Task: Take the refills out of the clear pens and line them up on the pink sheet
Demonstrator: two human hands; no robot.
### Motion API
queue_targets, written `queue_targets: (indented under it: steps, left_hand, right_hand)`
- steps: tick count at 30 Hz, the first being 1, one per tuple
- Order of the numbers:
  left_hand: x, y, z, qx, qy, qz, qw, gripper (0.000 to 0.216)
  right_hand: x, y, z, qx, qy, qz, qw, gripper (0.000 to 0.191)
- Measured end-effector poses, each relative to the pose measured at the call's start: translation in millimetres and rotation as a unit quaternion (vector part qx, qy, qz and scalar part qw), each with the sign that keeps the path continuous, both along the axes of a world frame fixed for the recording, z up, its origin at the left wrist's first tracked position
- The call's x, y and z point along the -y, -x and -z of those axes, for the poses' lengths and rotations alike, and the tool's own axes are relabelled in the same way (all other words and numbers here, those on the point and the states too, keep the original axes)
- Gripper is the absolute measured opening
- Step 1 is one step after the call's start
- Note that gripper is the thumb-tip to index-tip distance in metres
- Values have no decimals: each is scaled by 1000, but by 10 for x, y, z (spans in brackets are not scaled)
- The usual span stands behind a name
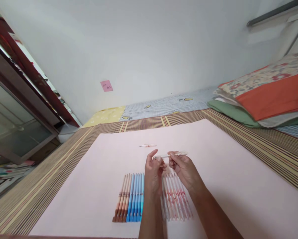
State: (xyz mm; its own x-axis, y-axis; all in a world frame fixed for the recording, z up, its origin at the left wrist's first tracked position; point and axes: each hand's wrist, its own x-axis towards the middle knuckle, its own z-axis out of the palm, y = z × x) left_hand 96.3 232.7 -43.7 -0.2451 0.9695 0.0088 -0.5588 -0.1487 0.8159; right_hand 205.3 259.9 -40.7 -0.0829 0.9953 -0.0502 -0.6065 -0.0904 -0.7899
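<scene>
Pink paper below; right hand pinches a clear pen, sideways, toward left hand, whose grip I can't tell

Clear pen: slender, pinched in your right hand
Pen's lie: nearly level, 9-to-3 o'clock before you

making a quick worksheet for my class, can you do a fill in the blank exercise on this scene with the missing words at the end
1. The brown pens lie to the ____ of the blue pens.
2. The right hand grips a slim pale pen above the pale ____ sheet.
3. The small pink note is stuck on the white ____.
4. The sheet lies on a mat patterned with ____.

Missing words: left; pink; wall; stripes.
</scene>
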Motion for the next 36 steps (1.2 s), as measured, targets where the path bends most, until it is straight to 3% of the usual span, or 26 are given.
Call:
queue_targets:
  steps: [2,5,8,14,17,20,26,30,33,36]
  left_hand:
    - [-4,10,1,-1,-6,12,1000,50]
    - [-25,16,26,-34,0,-24,999,35]
    - [-31,16,42,-76,23,-59,995,42]
    - [6,23,-2,-57,-2,0,998,52]
    - [-8,8,10,-80,-5,-35,996,37]
    - [-21,-4,29,-92,15,-66,993,42]
    - [8,10,-17,-15,-3,15,1000,51]
    - [-13,-15,-8,-17,0,-24,1000,36]
    - [-27,-35,7,-22,9,-45,999,42]
    - [-21,-36,-6,8,1,-2,1000,42]
  right_hand:
    - [1,-4,-2,1,-3,-1,1000,38]
    - [13,-11,-16,7,-11,-6,1000,38]
    - [20,-13,-20,10,-14,-4,1000,37]
    - [6,-14,-5,-4,-13,-5,1000,36]
    - [13,-15,-14,5,-14,-8,1000,37]
    - [20,-11,-19,11,-16,-6,1000,37]
    - [12,-9,-11,-1,-16,2,1000,36]
    - [16,-8,-14,13,-19,-2,1000,37]
    - [13,-9,-7,20,-22,0,1000,37]
    - [5,-13,8,11,-22,6,1000,36]
